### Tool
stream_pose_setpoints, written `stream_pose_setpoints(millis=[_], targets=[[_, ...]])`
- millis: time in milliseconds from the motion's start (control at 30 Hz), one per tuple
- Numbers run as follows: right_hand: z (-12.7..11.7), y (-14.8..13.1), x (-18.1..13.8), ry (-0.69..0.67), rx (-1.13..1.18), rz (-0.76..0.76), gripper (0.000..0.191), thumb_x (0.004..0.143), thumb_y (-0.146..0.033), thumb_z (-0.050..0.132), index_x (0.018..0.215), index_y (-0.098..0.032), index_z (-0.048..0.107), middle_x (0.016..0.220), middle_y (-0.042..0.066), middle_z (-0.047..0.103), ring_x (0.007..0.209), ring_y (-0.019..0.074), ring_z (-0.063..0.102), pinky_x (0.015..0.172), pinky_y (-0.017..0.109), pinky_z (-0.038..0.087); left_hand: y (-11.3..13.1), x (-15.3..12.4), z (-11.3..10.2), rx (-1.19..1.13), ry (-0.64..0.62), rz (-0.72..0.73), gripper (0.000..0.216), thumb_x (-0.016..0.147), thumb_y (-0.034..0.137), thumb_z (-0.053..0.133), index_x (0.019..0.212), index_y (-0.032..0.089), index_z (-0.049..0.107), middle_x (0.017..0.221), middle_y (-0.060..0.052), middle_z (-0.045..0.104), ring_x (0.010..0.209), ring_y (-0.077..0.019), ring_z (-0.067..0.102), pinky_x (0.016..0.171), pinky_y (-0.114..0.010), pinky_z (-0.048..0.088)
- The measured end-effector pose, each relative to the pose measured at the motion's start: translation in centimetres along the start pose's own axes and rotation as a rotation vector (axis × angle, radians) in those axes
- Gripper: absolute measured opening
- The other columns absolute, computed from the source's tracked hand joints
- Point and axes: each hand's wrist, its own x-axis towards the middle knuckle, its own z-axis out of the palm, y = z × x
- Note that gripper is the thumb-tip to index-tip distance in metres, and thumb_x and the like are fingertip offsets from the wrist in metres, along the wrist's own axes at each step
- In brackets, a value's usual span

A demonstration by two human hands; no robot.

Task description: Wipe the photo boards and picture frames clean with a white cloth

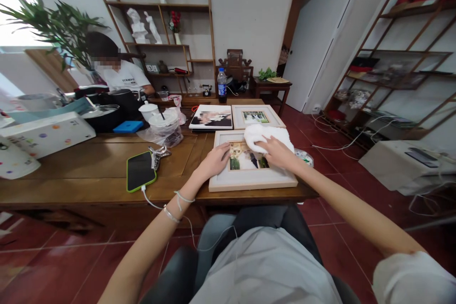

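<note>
A light wood picture frame (219, 179) lies flat at the table's front edge, with a wide white mat around a small photo. My left hand (217, 160) rests on the left part of this frame, its fingers laid out beside the photo. In my right hand (278, 153) is a white cloth (261, 134), bunched under the fingers and pressed on the frame's upper right part. The cloth hides that corner and some of the photo. Just behind lie a second framed photo (274, 116) and a black-and-white picture panel (213, 116).
On the wooden table (107, 171) lie a charging phone (140, 171), a blue box (128, 127) and a bagged cup (167, 123). A bottle (221, 86) stands at the back. Another person (124, 73) sits at the far left. Cables cross the red floor on the right.
</note>
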Motion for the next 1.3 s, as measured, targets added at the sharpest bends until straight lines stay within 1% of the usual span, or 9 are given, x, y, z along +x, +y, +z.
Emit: stream_pose_setpoints(millis=[133,300,400,533,700,867,967,1100,1300], targets=[[0.8,2.8,3.6,0.011,0.013,-0.041,0.062,0.073,-0.001,0.037,0.133,-0.012,0.049,0.139,0.012,0.05,0.134,0.031,0.036,0.108,0.051,0.024,-0.1,0.0,0.1,-0.005,0.002,0.001,0.037,0.093,0.028,0.041,0.119,0.01,0.06,0.134,-0.015,0.054,0.128,-0.0246,0.048,0.11,-0.041,0.037],[1.2,2.6,4.0,-0.064,-0.001,-0.074,0.062,0.073,0.0,0.037,0.132,-0.013,0.049,0.138,0.011,0.051,0.139,0.0328,0.026,0.109,0.056,0.02,-0.1,0.0,0.2,-0.002,-0.009,-0.012,0.04,0.093,0.03,0.039,0.121,0.008,0.059,0.135,-0.016,0.053,0.129,-0.024,0.047,0.111,-0.039,0.035],[0.7,1.3,2.4,-0.131,0.005,-0.1,0.061,0.073,0.0,0.038,0.131,-0.013,0.05,0.136,0.014,0.053,0.138,0.033,0.029,0.108,0.056,0.021,-0.1,0.1,0.2,-0.008,-0.02,-0.019,0.041,0.094,0.029,0.038,0.123,0.009,0.058,0.136,-0.014,0.052,0.13,-0.0233,0.045,0.112,-0.04,0.035],[-1.2,-1.3,-1.0,-0.244,0.057,-0.124,0.063,0.073,0.0,0.039,0.132,-0.014,0.05,0.128,0.015,0.057,0.133,0.0323,0.037,0.106,0.053,0.027,0.2,0.1,0.1,0.005,-0.018,-0.009,0.04,0.094,0.028,0.037,0.122,0.01,0.058,0.136,-0.014,0.053,0.13,-0.0226,0.046,0.112,-0.039,0.034],[-4.3,-5.7,-6.2,-0.307,0.108,-0.082,0.063,0.073,-0.002,0.042,0.132,-0.022,0.052,0.126,0.015,0.057,0.11,0.0292,0.058,0.094,0.044,0.041,0.4,0.0,0.0,0.012,-0.02,-0.018,0.04,0.094,0.028,0.036,0.121,0.01,0.059,0.135,-0.015,0.053,0.129,-0.0235,0.046,0.11,-0.04,0.037],[-4.9,-8.3,-8.0,-0.293,0.129,-0.065,0.063,0.072,-0.004,0.046,0.132,-0.023,0.052,0.135,0.015,0.051,0.124,0.0309,0.048,0.101,0.046,0.037,0.2,0.0,0.1,0.014,-0.017,-0.015,0.038,0.094,0.027,0.036,0.122,0.013,0.059,0.136,-0.012,0.053,0.129,-0.0227,0.046,0.108,-0.04,0.039],[-3.5,-7.5,-6.5,-0.25,0.114,-0.061,0.061,0.072,-0.005,0.047,0.131,-0.019,0.053,0.136,0.016,0.051,0.129,0.0304,0.043,0.106,0.048,0.032,0.1,0.0,0.2,0.009,-0.021,-0.005,0.038,0.094,0.027,0.037,0.121,0.013,0.059,0.136,-0.013,0.053,0.129,-0.0222,0.046,0.109,-0.039,0.038],[-0.9,-4.0,-2.9,-0.148,0.031,-0.058,0.059,0.073,-0.005,0.048,0.13,-0.016,0.053,0.133,0.015,0.054,0.136,0.0289,0.034,0.111,0.05,0.023,0.0,0.1,0.3,-0.003,-0.009,0.009,0.037,0.094,0.028,0.038,0.119,0.012,0.06,0.135,-0.013,0.053,0.129,-0.0218,0.046,0.11,-0.038,0.036],[1.0,0.9,2.3,0.034,-0.05,0.047,0.056,0.077,-0.004,0.045,0.132,-0.015,0.05,0.134,0.016,0.052,0.131,0.0273,0.041,0.11,0.049,0.023,-0.3,0.1,0.5,0.017,-0.005,-0.003,0.038,0.094,0.027,0.038,0.121,0.011,0.059,0.135,-0.013,0.054,0.129,-0.0225,0.046,0.108,-0.039,0.038]])
